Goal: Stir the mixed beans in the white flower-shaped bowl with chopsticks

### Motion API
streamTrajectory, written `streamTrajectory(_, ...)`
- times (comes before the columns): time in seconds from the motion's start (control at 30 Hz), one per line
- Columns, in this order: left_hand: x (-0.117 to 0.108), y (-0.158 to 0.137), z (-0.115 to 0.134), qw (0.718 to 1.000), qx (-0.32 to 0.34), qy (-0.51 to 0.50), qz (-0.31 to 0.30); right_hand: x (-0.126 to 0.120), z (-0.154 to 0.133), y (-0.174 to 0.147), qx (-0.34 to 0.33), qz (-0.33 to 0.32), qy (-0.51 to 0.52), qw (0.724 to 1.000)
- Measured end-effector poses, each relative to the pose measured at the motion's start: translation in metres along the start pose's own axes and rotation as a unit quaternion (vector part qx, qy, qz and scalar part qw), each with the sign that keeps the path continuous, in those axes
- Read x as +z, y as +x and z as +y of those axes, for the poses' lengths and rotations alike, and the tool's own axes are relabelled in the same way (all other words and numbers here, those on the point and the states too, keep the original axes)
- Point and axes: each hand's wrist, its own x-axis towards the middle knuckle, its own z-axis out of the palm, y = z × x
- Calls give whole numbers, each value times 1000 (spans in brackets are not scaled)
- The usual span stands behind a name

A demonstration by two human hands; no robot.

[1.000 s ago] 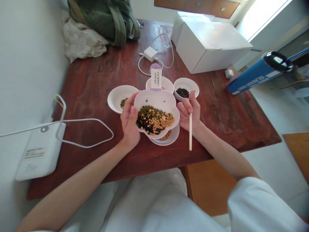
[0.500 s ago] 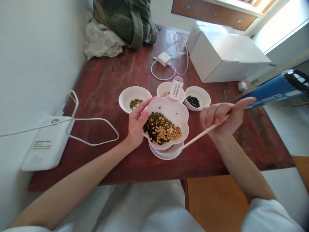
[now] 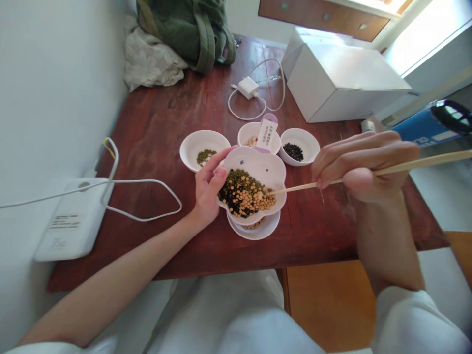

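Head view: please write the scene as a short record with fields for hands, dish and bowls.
Left hand: grips lobed dish at its side
Right hand: holds chopstick, its tip at the dish's yellow beans
Dish contents: green beans, black beans, yellow beans
Left bowl: green beans
Far bowl: pale beans, partly behind paper label
Right bowl: black beans
Near bowl: yellow beans, partly under dish

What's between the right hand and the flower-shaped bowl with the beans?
In the head view, a thin pale stick runs from the right hand into the flower-shaped bowl, with reddish-brown tabletop behind it.
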Motion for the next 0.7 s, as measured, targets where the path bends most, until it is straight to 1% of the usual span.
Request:
streamTrajectory(0.1,0,0,2,1000,-6,-14,3,-9,-12,19,-9,-95,-39,995)
streamTrajectory(0.13,1,0,3,1000,-8,-22,-1,-10,-15,23,-11,-112,-48,993)
streamTrajectory(0.2,1,0,5,999,-10,-41,-10,-8,-19,28,-16,-122,-50,991)
streamTrajectory(0.3,1,-1,7,998,-21,-64,-17,-3,-17,25,-25,-112,-26,993)
streamTrajectory(0.47,2,-3,9,997,-36,-72,4,-2,-9,15,-64,-74,2,995)
streamTrajectory(0.57,2,-3,8,997,-31,-73,14,-1,-8,14,-54,-77,30,995)
streamTrajectory(0.7,2,-4,7,996,-38,-81,19,6,-6,16,-30,-90,35,995)
